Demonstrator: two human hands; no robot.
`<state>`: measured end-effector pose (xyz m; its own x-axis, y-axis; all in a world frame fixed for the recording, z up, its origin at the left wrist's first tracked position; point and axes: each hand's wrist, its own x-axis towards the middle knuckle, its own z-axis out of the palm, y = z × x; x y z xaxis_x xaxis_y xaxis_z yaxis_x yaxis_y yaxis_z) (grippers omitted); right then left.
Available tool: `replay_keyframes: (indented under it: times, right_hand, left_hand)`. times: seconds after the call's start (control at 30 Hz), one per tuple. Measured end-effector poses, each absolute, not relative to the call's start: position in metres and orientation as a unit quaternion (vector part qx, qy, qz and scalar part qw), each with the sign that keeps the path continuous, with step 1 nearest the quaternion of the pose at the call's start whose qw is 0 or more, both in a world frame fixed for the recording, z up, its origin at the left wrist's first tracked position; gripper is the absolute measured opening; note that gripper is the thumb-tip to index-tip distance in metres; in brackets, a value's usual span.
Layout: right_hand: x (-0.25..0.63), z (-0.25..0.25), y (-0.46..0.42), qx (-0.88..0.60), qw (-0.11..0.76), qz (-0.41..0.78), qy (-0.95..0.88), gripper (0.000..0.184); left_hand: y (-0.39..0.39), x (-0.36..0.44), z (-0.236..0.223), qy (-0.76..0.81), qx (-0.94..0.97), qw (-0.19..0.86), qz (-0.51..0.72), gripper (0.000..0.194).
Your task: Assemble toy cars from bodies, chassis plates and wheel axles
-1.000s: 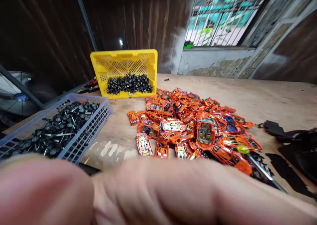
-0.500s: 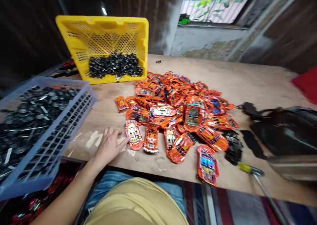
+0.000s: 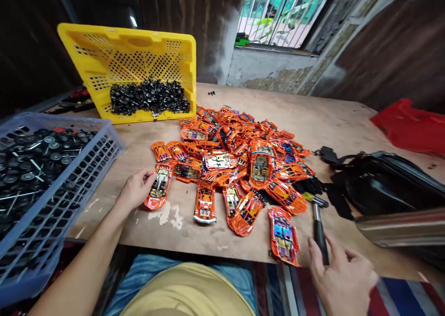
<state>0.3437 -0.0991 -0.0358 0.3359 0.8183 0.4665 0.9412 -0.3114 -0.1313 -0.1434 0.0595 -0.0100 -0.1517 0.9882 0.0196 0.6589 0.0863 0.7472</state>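
My left hand (image 3: 136, 189) pinches one orange toy car shell (image 3: 159, 187) at the near left edge of a big pile of orange car shells (image 3: 239, 158) on the plywood table (image 3: 347, 125). My right hand (image 3: 342, 279) is at the table's front edge, its fingers around the dark handle of a small hammer (image 3: 318, 223) with a yellow-tipped head. The hammer lies on the table beside another orange shell (image 3: 284, 236).
A blue basket (image 3: 86, 177) of black wheels and axles stands at the left. A tilted yellow crate (image 3: 128, 65) holding black wheels sits behind it. At the right lie a black bag (image 3: 382, 183), a metal bar (image 3: 399, 227) and a red bag (image 3: 410, 125).
The view dropped from the blurred close-up to the table. My left hand took hold of an orange shell and lifted its end. My right hand came into view and reached the hammer handle.
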Motion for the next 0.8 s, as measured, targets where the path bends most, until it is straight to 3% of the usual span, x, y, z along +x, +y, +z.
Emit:
replay_keyframes:
  times: [0.17, 0.3, 0.4, 0.57, 0.8]
  right_hand:
    - [0.308, -0.036, -0.082, -0.688, 0.207, -0.142, -0.681, 0.072]
    - [0.265, -0.043, -0.07, -0.666, 0.26, -0.126, -0.688, 0.076]
    - [0.247, -0.044, -0.062, -0.651, 0.313, -0.111, -0.683, 0.067]
    - [0.233, -0.044, -0.064, -0.643, 0.382, -0.054, -0.662, 0.05]
    - [0.195, -0.035, -0.06, -0.607, 0.452, 0.035, -0.653, 0.05]
  left_hand:
    - [0.074, -0.169, -0.013, 0.717, 0.508, 0.228, 0.419, 0.037]
    - [0.089, -0.159, -0.015, 0.687, 0.484, 0.259, 0.476, 0.039]
    - [0.093, -0.135, -0.015, 0.654, 0.549, 0.237, 0.464, 0.053]
    - [0.08, -0.096, -0.015, 0.594, 0.681, 0.098, 0.417, 0.074]
    - [0.056, -0.064, -0.02, 0.495, 0.775, 0.064, 0.387, 0.081]
